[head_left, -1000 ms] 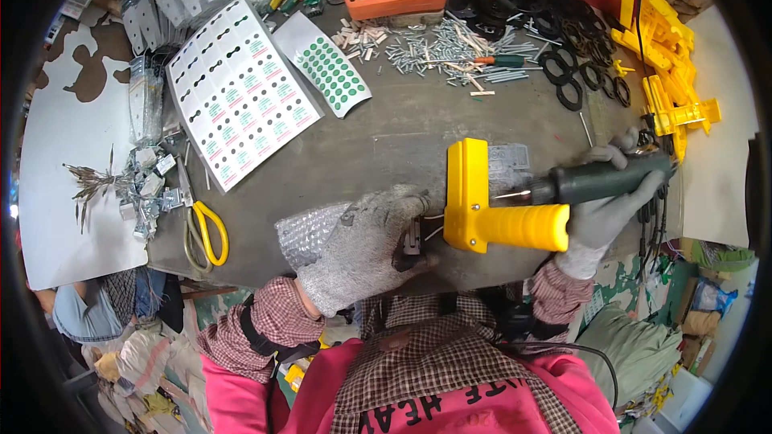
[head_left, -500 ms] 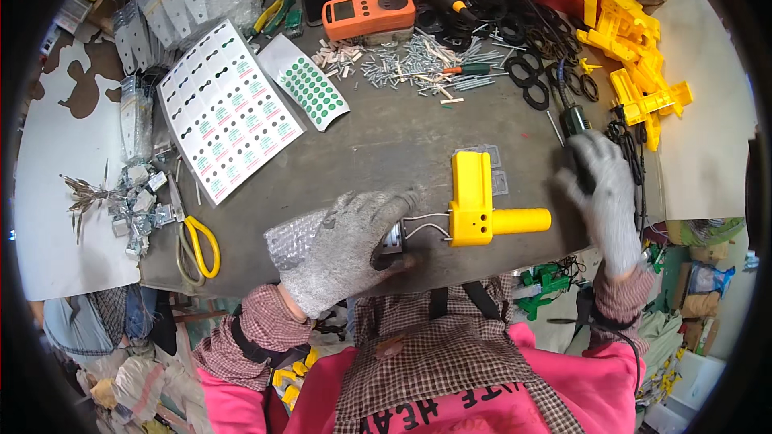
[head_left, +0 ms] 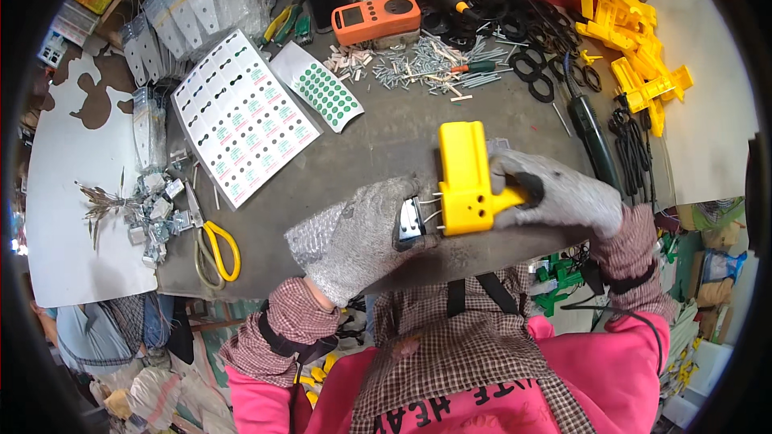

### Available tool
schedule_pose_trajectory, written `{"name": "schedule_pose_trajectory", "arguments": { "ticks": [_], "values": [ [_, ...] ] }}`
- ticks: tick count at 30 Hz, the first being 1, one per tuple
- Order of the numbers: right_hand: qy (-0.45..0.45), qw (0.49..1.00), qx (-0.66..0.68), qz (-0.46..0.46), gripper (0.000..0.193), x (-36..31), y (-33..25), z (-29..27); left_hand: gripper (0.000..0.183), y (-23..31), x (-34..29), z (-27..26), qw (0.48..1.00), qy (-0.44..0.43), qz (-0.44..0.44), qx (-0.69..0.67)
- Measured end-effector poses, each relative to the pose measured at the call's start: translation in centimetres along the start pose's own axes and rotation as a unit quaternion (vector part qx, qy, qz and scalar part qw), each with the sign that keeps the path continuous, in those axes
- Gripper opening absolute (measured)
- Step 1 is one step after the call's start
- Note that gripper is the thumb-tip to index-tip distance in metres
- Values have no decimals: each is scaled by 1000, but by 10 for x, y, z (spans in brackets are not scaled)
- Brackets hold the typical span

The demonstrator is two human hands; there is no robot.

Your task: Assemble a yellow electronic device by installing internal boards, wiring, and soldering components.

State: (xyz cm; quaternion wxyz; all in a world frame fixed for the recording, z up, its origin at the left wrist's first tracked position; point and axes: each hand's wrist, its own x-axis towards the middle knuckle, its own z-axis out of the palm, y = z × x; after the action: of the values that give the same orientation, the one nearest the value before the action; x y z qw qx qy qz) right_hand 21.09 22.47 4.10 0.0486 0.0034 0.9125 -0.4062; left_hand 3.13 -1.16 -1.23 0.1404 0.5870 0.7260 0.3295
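Observation:
Gloved in grey, my left hand [head_left: 358,229] is closed around a bubble-wrapped piece; its bubble wrap [head_left: 310,241] sticks out by the wrist, and a shiny metal end [head_left: 411,219] shows beside the fingertips. Two pale wires [head_left: 432,214] run from that end to a yellow plastic housing [head_left: 462,157]. My right hand [head_left: 567,191], also gloved, has its fingers wrapped round the housing's round handle, covering most of it. A black corded hand tool [head_left: 593,145] lies just beyond my right hand.
Left of the hands lie yellow-handled scissors [head_left: 221,251] and small metal parts [head_left: 157,209]. Farther back are a label sheet [head_left: 245,124], a green sticker sheet [head_left: 326,88], screws [head_left: 438,60], an orange meter [head_left: 375,20], black cable loops [head_left: 531,72] and yellow parts [head_left: 635,40].
My right hand has left the black tool, moved left and taken hold of the housing's handle. The housing has shifted closer to my left hand and tilted slightly.

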Motion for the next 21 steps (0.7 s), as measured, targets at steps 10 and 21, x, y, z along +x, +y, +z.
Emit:
{"name": "schedule_pose_trajectory", "arguments": {
  "ticks": [10,21],
  "values": [
    [-91,995,1,47,57,37,-2,-15,70,-4,8,3,999,-13,-6,-38],
    [514,757,-326,238,40,-70,47,-2,53,0,-5,-9,995,40,72,-57]
  ]
}}
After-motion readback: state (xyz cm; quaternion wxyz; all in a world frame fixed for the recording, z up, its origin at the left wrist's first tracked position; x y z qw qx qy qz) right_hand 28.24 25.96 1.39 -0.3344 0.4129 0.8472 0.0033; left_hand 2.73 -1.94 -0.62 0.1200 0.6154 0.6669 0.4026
